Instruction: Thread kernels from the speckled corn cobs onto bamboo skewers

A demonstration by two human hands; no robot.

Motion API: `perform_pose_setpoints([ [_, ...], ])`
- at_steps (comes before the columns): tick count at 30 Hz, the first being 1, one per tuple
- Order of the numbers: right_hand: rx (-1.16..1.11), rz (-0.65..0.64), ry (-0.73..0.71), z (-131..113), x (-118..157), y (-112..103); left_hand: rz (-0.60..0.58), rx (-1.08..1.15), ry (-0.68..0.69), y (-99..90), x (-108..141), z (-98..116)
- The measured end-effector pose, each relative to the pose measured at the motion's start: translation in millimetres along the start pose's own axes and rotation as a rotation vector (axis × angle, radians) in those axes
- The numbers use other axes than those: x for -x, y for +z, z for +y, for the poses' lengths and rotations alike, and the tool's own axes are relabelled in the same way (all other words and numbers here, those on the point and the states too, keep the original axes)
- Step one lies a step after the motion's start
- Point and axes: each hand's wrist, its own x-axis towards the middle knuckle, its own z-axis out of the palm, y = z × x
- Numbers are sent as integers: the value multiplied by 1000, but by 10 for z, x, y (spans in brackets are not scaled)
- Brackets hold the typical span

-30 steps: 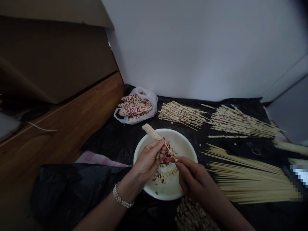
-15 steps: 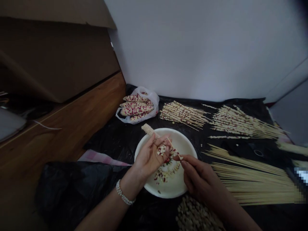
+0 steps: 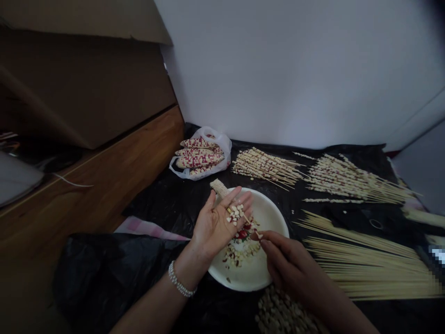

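My left hand [image 3: 217, 222] lies palm up over the white bowl [image 3: 278, 218], fingers spread, with a small heap of corn kernels [image 3: 236, 213] resting on it. Thumb and fingers of my right hand [image 3: 285, 255] pinch a thin skewer [image 3: 247, 219] whose far end reaches the left fingers; a pale kernel shows at the pinch. Loose cream and dark red kernels [image 3: 239, 255] lie in the bowl below. A bare cob [image 3: 219, 187] rests at the bowl's back rim, partly hidden behind my left hand.
Behind the bowl, a plastic bag [image 3: 225, 144] holds several speckled corn cobs [image 3: 200, 160]. Two piles of loaded skewers [image 3: 266, 164] lie at the back and right. Bare sticks [image 3: 361, 264] spread over black plastic [image 3: 167, 199] on the right. A cardboard box [image 3: 86, 88] stands left.
My left fingers have opened out flatter, spreading the kernels on the palm. My right hand has moved slightly down, and the skewer with it. The whole view has shifted a little.
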Motion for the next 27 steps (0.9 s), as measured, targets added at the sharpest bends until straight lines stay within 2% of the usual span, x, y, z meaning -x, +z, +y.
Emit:
perform_pose_setpoints([
  [18,105,-7,-14,-22,-3,15,52,-20,51,22,4,-7],
  [27,128,-58,-5,-181,34,26,75,-50,51,35,9,-7],
])
